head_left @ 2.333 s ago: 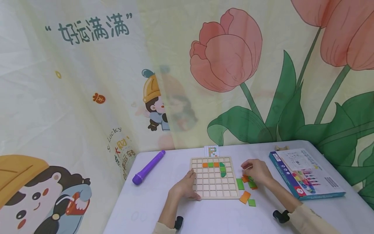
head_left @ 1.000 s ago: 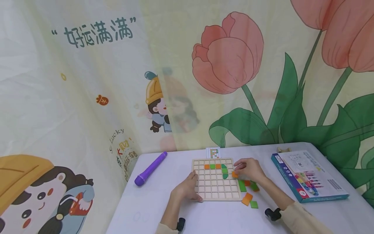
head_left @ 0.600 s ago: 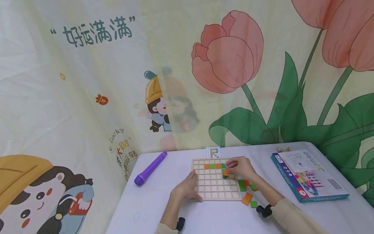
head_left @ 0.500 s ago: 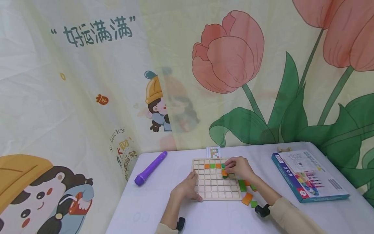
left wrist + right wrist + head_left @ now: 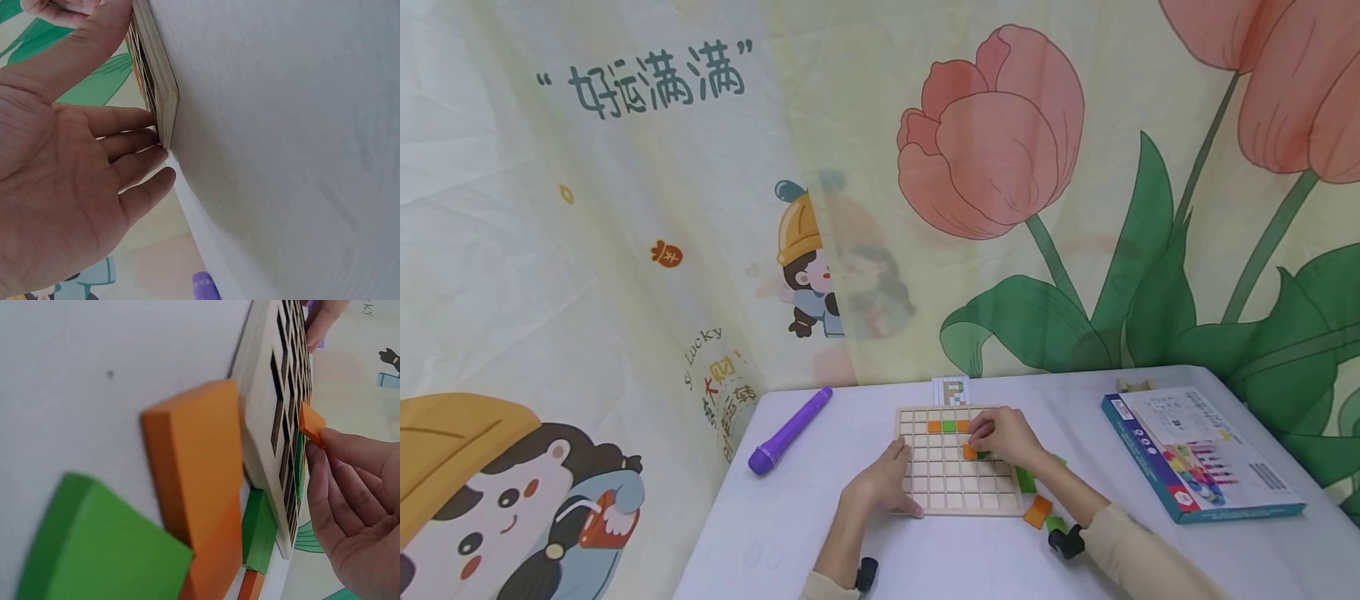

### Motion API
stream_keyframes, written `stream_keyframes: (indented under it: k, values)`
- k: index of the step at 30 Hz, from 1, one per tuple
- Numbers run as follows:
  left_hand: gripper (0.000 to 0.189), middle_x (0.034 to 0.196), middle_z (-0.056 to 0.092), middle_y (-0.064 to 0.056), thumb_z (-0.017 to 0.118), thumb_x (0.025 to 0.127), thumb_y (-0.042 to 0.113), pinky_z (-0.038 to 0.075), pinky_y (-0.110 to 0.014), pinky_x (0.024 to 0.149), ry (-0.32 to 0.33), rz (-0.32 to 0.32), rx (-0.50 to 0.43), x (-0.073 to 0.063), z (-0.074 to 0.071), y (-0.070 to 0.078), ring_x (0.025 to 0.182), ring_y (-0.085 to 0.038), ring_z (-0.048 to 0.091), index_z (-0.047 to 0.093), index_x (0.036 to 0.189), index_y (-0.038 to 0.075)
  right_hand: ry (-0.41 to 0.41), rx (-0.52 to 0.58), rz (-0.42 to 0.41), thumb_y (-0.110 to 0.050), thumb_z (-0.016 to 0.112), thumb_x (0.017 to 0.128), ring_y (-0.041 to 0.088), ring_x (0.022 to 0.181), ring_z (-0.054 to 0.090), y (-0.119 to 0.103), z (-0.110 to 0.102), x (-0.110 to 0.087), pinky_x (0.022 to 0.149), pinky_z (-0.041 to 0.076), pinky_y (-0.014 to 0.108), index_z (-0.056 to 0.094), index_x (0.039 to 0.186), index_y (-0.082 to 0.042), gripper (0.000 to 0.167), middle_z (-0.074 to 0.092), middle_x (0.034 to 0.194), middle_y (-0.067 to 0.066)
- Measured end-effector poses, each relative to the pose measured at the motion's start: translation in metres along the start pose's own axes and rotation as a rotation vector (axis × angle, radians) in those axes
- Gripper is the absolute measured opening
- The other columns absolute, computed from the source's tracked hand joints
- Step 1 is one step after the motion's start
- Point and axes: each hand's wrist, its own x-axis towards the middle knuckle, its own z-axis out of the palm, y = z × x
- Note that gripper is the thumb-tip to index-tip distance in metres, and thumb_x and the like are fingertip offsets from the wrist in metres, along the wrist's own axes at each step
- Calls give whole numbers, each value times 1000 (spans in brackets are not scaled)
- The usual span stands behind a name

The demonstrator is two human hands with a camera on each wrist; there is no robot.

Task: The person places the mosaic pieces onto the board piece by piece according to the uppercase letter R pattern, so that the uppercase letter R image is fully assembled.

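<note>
My left hand (image 5: 880, 483) rests at the lower left of a wooden grid board (image 5: 955, 492). In the left wrist view its fingers lie straight against the board's side edge, with the thumb along the adjoining edge. Between thumb and fingertips, my right hand (image 5: 1011, 435) pinches an orange square tile (image 5: 310, 424), tilted over the grid. Along an upper row sit orange tiles and a green tile (image 5: 950, 426); the right hand covers most of the green pieces at that row's right end. Part of one green piece (image 5: 299, 472) shows below the held tile.
Right of the board lie loose orange tiles (image 5: 1037, 511), a green tile (image 5: 1056, 525) and a green block (image 5: 1026, 480). A pattern card (image 5: 952, 390) stands behind the board. A purple microphone-shaped object (image 5: 790, 431) lies left; a flat box (image 5: 1202, 454) lies right.
My right hand has picked up an orange tile from the loose pieces and carried it left over the board, then slightly lower. My left hand has stayed at the board's edge.
</note>
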Motion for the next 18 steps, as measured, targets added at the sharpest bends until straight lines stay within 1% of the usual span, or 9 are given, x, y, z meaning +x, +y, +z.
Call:
stream_keyframes:
  k: [6, 12, 18]
  values:
    - [115, 170, 26, -19, 98, 69, 32, 29, -44, 126, 2, 0, -15, 1, 1, 0, 158, -32, 24, 37, 158, -6, -4, -30, -19, -2, 87, 82, 10, 73, 68, 0, 2, -2, 67, 59, 25, 77, 94, -6, 16, 72, 76, -6]
    - [115, 170, 26, -19, 98, 69, 32, 29, -45, 126, -2, 9, -14, 0, 0, 1, 158, -32, 23, 36, 158, -6, 0, -48, -8, -2, 87, 82, 11, 72, 67, -2, 6, 0, 67, 58, 24, 78, 92, -8, 15, 70, 76, -7]
    - [114, 170, 27, -19, 98, 69, 33, 29, -44, 126, -2, -1, -5, 0, 0, 2, 158, -31, 24, 38, 157, -6, -5, -67, -13, -1, 87, 82, 11, 71, 65, 0, 11, 4, 65, 58, 24, 78, 91, -9, 15, 70, 75, -7]
